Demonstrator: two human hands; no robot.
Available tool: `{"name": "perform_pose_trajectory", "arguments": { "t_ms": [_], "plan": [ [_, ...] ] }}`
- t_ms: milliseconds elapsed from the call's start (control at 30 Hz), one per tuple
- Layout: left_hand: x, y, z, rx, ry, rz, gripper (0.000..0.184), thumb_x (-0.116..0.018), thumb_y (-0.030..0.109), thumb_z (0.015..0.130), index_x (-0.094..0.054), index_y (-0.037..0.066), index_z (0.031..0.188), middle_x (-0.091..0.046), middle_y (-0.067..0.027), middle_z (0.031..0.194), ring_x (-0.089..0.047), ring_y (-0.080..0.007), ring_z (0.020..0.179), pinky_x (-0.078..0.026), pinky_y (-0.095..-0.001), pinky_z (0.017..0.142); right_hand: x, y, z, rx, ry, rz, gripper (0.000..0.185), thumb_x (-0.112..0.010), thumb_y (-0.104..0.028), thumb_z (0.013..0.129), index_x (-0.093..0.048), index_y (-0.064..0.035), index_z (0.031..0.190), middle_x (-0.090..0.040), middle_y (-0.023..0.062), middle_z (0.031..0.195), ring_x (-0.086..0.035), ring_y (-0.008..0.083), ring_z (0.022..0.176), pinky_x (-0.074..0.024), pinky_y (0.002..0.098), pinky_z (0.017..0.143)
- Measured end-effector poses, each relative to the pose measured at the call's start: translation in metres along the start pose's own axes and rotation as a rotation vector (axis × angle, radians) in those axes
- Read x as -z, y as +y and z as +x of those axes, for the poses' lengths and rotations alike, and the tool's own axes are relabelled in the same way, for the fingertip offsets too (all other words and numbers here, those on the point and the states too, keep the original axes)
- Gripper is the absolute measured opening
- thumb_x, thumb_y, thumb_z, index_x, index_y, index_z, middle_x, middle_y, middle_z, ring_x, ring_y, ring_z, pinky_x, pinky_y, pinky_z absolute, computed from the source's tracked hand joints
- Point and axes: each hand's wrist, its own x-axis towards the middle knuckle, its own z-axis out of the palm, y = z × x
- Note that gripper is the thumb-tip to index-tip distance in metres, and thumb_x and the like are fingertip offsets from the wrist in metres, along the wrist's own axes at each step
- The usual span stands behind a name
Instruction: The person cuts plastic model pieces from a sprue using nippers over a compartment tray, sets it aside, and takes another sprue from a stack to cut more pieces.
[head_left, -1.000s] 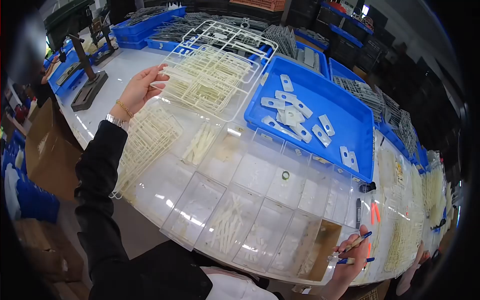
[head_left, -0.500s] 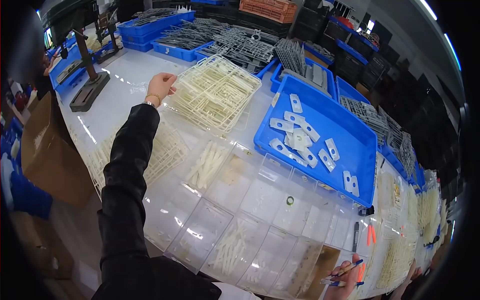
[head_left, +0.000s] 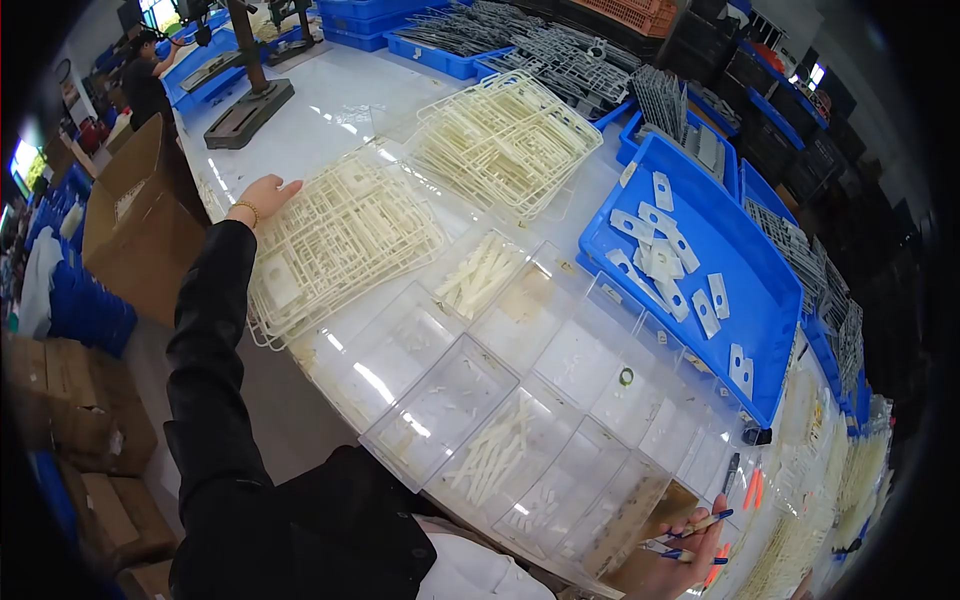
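My left hand (head_left: 266, 197) is at the upper left edge of a stack of cream plastic frames (head_left: 340, 235), its fingers extended and nothing visible in its grasp. A second stack of cream frames (head_left: 505, 140) lies farther back. At the lower right, my right hand (head_left: 692, 548) is closed around a pair of blue-handled nippers (head_left: 690, 555), beside a brown box compartment (head_left: 665, 510). Clear divided trays (head_left: 470, 380) stand between my hands, some holding pale plastic strips (head_left: 492, 455). White plates with holes (head_left: 660, 258) lie in a large blue tray (head_left: 760, 290).
A press stand (head_left: 250, 113) is at the back left, near a cardboard box (head_left: 145, 225). Blue bins of grey frames (head_left: 570, 65) line the back. A black marker (head_left: 732, 472) and orange sticks (head_left: 753, 488) lie at the right. Another person (head_left: 145, 80) is at the far left.
The cream frame my left hand held earlier now rests on the back stack. That hand has moved from there to the nearer left stack. The view has shifted, and my right hand still holds the nippers.
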Motion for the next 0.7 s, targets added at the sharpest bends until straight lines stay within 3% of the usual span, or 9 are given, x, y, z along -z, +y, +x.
{"name": "perform_pose_trajectory", "arguments": {
  "t_ms": [33,67,267,367,400,467,600,700],
  "plan": [
    [0.000,-0.001,-0.003,0.068,-0.092,-0.017,0.061,-0.058,0.055,0.084,-0.065,-0.002,0.107,-0.067,-0.0188,0.102,-0.064,-0.0294,0.095,-0.048,-0.0381,0.084,-0.007,-0.001,-0.003,0.078,-0.028,-0.121,0.039,-0.044,-0.022,0.096,-0.046,0.0020,0.127,-0.056,0.0074,0.091,-0.052,0.0148,0.074,-0.0483,0.0293,0.066],
    [-0.004,-0.003,-0.008,0.020,-0.025,-0.100,0.055,-0.059,0.049,0.086,-0.065,-0.003,0.105,-0.068,-0.0183,0.097,-0.064,-0.0293,0.089,-0.048,-0.0377,0.081,-0.010,-0.001,-0.007,0.159,-0.053,-0.239,0.041,-0.045,-0.022,0.096,-0.045,0.0020,0.128,-0.056,0.0073,0.091,-0.052,0.0147,0.075,-0.0481,0.0304,0.068],
    [-0.001,0.000,-0.009,-0.179,0.292,-0.244,0.041,-0.060,0.038,0.090,-0.061,-0.002,0.099,-0.066,-0.0131,0.085,-0.063,-0.0242,0.080,-0.048,-0.0343,0.075,0.028,-0.002,-0.021,0.174,-0.087,-0.211,0.043,-0.051,-0.021,0.093,-0.045,0.0032,0.128,-0.057,0.0082,0.090,-0.054,0.0167,0.078,-0.0478,0.0329,0.070],
    [0.025,0.011,-0.023,-0.158,0.248,-0.367,0.039,-0.059,0.039,0.090,-0.059,-0.001,0.095,-0.061,-0.0087,0.077,-0.058,-0.0185,0.071,-0.046,-0.0316,0.068,0.050,-0.001,-0.024,0.129,-0.067,-0.177,0.053,-0.054,-0.027,0.092,-0.040,0.0037,0.133,-0.057,0.0100,0.095,-0.055,0.0183,0.079,-0.0491,0.0341,0.073],
    [0.035,0.007,-0.025,-0.231,0.312,-0.260,0.038,-0.063,0.039,0.088,-0.058,0.002,0.092,-0.055,-0.0033,0.070,-0.051,-0.0118,0.063,-0.043,-0.0274,0.061,0.048,0.000,-0.026,0.165,-0.031,-0.181,0.051,-0.049,-0.028,0.095,-0.039,0.0017,0.134,-0.055,0.0078,0.094,-0.054,0.0160,0.076,-0.0508,0.0323,0.069],
    [0.055,0.000,-0.027,-0.228,0.308,-0.254,0.038,-0.066,0.039,0.087,-0.060,0.002,0.092,-0.054,-0.0002,0.068,-0.049,-0.0088,0.062,-0.040,-0.0251,0.059,0.025,0.001,-0.027,0.240,0.047,-0.194,0.046,-0.038,-0.031,0.100,-0.037,-0.0022,0.136,-0.051,0.0036,0.091,-0.053,0.0115,0.069,-0.0542,0.0288,0.061],
    [0.089,-0.017,-0.029,-0.179,0.284,-0.401,0.037,-0.070,0.039,0.084,-0.063,0.003,0.086,-0.051,0.0057,0.066,-0.044,-0.0037,0.061,-0.036,-0.0212,0.056,0.037,-0.001,-0.027,0.248,0.012,-0.207,0.046,-0.037,-0.030,0.100,-0.037,-0.0027,0.137,-0.051,0.0037,0.092,-0.052,0.0107,0.073,-0.0542,0.0282,0.062],
    [0.117,-0.010,-0.043,-0.018,0.268,-0.429,0.042,-0.064,0.049,0.086,-0.065,0.007,0.088,-0.051,0.0067,0.067,-0.045,-0.0037,0.059,-0.035,-0.0205,0.054,0.049,0.000,-0.027,0.249,-0.002,-0.197,0.045,-0.037,-0.030,0.100,-0.037,-0.0022,0.136,-0.051,0.0039,0.093,-0.052,0.0112,0.073,-0.0544,0.0287,0.063]
  ]
}}
